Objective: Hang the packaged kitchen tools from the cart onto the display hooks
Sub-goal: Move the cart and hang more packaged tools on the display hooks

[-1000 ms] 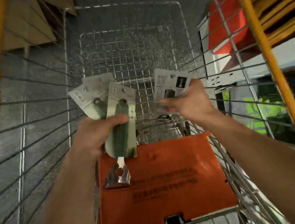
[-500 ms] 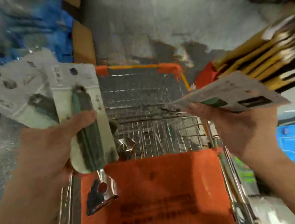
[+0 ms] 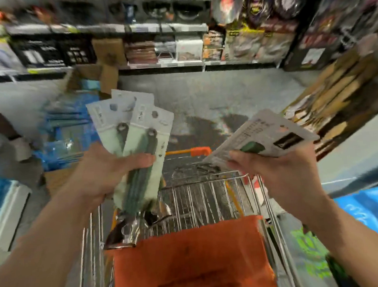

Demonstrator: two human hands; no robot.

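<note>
My left hand (image 3: 108,170) grips a fanned bunch of packaged kitchen tools (image 3: 135,134): pale cards with dark green handles, metal heads hanging below my palm. My right hand (image 3: 274,170) pinches another carded tool (image 3: 262,135), held nearly flat with its back facing up. Both hands hover above the wire shopping cart (image 3: 201,194), whose orange child-seat flap (image 3: 190,261) fills the near end. No display hooks can be made out in the blurred shelves.
Store shelving (image 3: 153,44) with boxed goods runs across the far side of the aisle. Stacked wooden items (image 3: 338,100) sit on a shelf at right. Blue packages (image 3: 67,134) and a cardboard box (image 3: 92,78) lie on the floor at left, near a person's foot (image 3: 21,147).
The view has lifted from inside the cart to the aisle and shelves. Both hands have risen out of the cart with their packages, and the right hand's card has tilted flat.
</note>
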